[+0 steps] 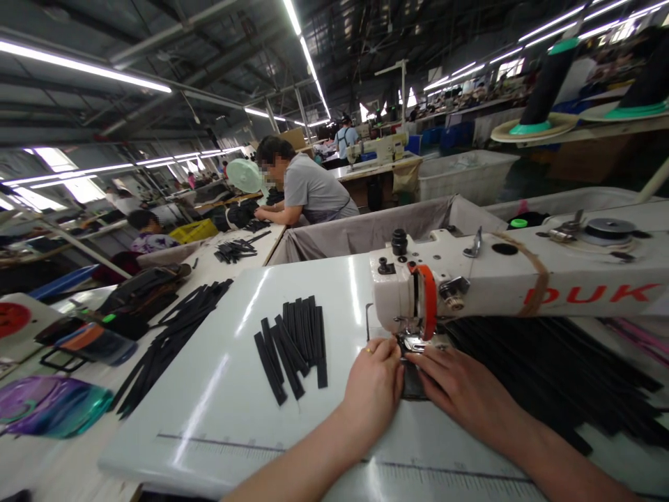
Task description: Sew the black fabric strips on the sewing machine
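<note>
My left hand is at the foot of a white sewing machine, its fingers bent and pressed together on a small black fabric strip. From the other side my right hand meets it, fingertips closed on the same strip close beside the metal presser foot. Most of that strip is hidden by my fingers. A dark flat patch shows between the hands. To the left, several short black strips lie in a loose pile. Long black strips are heaped behind my right forearm.
The white machine table has a printed ruler along its front. More black strips, a purple-green bag and a plastic container lie left. Thread cones stand upper right. A person in grey works ahead, beside a cloth-lined bin.
</note>
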Motion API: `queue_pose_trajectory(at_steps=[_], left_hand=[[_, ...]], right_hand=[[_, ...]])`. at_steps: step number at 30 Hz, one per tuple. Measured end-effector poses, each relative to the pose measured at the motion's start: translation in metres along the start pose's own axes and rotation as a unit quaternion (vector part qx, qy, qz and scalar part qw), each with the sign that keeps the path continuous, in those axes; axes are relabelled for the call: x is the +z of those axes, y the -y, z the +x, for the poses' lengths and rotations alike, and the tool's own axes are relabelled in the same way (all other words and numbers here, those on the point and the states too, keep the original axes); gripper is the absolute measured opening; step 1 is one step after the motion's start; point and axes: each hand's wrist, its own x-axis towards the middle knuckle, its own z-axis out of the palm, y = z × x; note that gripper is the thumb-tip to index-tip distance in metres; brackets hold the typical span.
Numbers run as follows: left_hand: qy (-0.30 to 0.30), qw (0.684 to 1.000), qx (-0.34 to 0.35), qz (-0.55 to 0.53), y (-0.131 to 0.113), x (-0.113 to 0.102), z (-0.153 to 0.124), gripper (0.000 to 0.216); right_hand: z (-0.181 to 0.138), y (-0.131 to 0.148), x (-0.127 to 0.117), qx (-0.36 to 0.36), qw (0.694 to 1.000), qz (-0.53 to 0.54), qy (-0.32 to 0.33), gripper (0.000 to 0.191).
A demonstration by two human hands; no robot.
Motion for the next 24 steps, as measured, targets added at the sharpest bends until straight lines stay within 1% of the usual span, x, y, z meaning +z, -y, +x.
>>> queue_pose_trajectory(at_steps=[1,2,4,5,6,7,9,11,14,16,17,18,19,20,21,22,24], left_hand=[[0.000,1.000,-0.008,-0.010,0.004,-0.005,0.005,0.021],[-0.002,1.000,-0.011,-0.021,0.008,-0.009,0.012,0.022],[0.001,0.999,0.013,-0.037,0.018,-0.016,0.026,0.046],[0.014,0.998,0.038,-0.037,0.022,-0.018,0.033,0.055],[0.031,0.997,0.065,-0.032,0.027,-0.019,0.038,0.058],[0.048,0.995,0.084,-0.022,0.031,-0.020,0.041,0.055],[0.065,0.994,0.084,0.009,0.039,-0.025,0.038,0.048],[0.070,0.996,0.050,0.039,0.047,-0.037,0.026,0.050],[0.060,0.996,-0.028,0.063,0.053,-0.061,-0.002,0.053],[0.018,0.997,-0.070,0.036,0.042,-0.067,-0.019,0.043],[-0.004,0.996,-0.089,-0.008,0.032,-0.065,-0.026,0.038],[-0.021,0.991,-0.108,-0.079,0.019,-0.058,-0.030,0.034],[-0.024,0.973,-0.146,-0.177,0.005,-0.049,-0.032,0.036],[0.025,0.936,-0.188,-0.296,-0.009,-0.037,-0.032,0.043],[0.085,0.889,-0.217,-0.395,-0.020,-0.026,-0.030,0.046],[0.095,0.861,-0.230,-0.444,-0.029,-0.016,-0.027,0.039],[0.077,0.835,-0.227,-0.496,-0.034,-0.004,-0.018,0.025]], right_hand=[[-0.002,-0.001,-0.003,-0.001,1.000,-0.010,-0.007,0.026],[-0.005,-0.002,-0.007,0.006,1.000,-0.028,-0.011,0.026],[-0.012,-0.005,-0.015,0.054,0.993,-0.101,-0.013,0.025],[-0.016,-0.008,-0.019,0.090,0.985,-0.149,-0.009,0.024],[-0.019,-0.010,-0.022,0.123,0.973,-0.193,-0.003,0.024],[-0.022,-0.013,-0.024,0.147,0.963,-0.227,0.002,0.024],[-0.026,-0.020,-0.025,0.167,0.953,-0.251,0.007,0.023],[-0.028,-0.025,-0.026,0.164,0.959,-0.232,-0.001,0.024],[-0.031,-0.026,-0.029,0.155,0.964,-0.215,-0.036,0.029],[-0.033,-0.018,-0.032,0.102,0.968,-0.219,-0.063,0.032],[-0.035,-0.011,-0.033,0.060,0.972,-0.218,-0.070,0.033],[-0.038,-0.003,-0.033,0.014,0.975,-0.208,-0.071,0.034],[-0.040,0.006,-0.032,-0.029,0.979,-0.191,-0.072,0.036],[-0.042,0.015,-0.030,-0.062,0.982,-0.164,-0.068,0.038],[-0.043,0.023,-0.028,-0.083,0.986,-0.128,-0.060,0.038],[-0.044,0.030,-0.026,-0.095,0.990,-0.090,-0.052,0.038],[-0.040,0.038,-0.025,-0.100,0.994,-0.025,-0.038,0.038]])
